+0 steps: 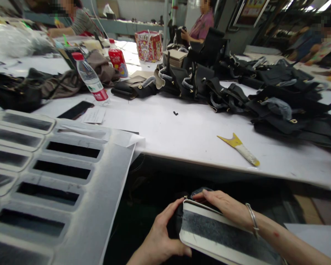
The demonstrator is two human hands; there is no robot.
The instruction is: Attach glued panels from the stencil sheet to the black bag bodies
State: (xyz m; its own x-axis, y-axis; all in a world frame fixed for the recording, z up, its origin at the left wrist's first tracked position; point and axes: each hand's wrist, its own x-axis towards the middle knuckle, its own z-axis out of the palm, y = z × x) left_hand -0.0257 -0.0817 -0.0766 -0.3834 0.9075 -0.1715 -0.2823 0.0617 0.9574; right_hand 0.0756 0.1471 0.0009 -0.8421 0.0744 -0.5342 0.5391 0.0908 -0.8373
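Note:
Below the table's front edge, a black bag (177, 218) is held in both hands. Its facing side is a long pale panel (217, 228) with rounded corners and a dark band along the middle. My left hand (164, 233) wraps round the bag's near-left end, thumb below and fingers above. My right hand (223, 204), with a metal bangle on the wrist, rests along the top edge and presses on it; its thumb is hidden. Small gold hardware and clear wrap show near the fingertips. The right end of the panel runs under my right forearm.
A grey board (99, 184) with cut-out slots and pale-framed pieces is at left. On the white table (160, 132) lie a yellow-handled tool (238, 149), a phone (75, 109), a water bottle (91, 79) and several black bags (198, 79). Other people work behind.

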